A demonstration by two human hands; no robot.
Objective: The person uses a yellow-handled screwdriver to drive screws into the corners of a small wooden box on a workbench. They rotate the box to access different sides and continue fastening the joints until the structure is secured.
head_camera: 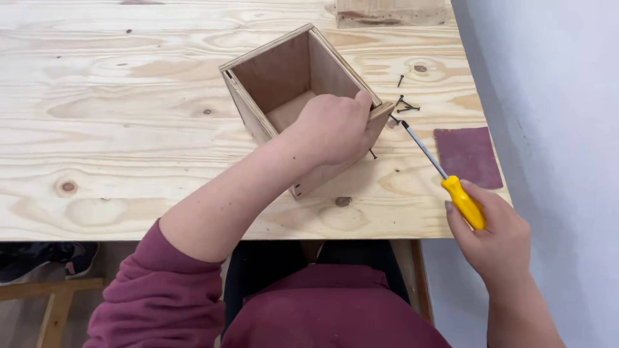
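On the pale plywood bench [129, 129], the left hand [332, 129] clamps the open wooden box [284, 84] steady; the right hand [493, 235] grips a yellow-handled screwdriver [451, 187], its tip near the box's corner screw [373, 154] (spares [405, 104] beside). Driving looks underway; the tip needs seating squarely.

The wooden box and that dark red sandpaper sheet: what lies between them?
In the head view, between the wooden box and sandpaper sheet lie loose dark screws and the screwdriver shaft, on bare table.

Plywood table [129, 129]: box [284, 77], screws [405, 103], sandpaper [468, 156].
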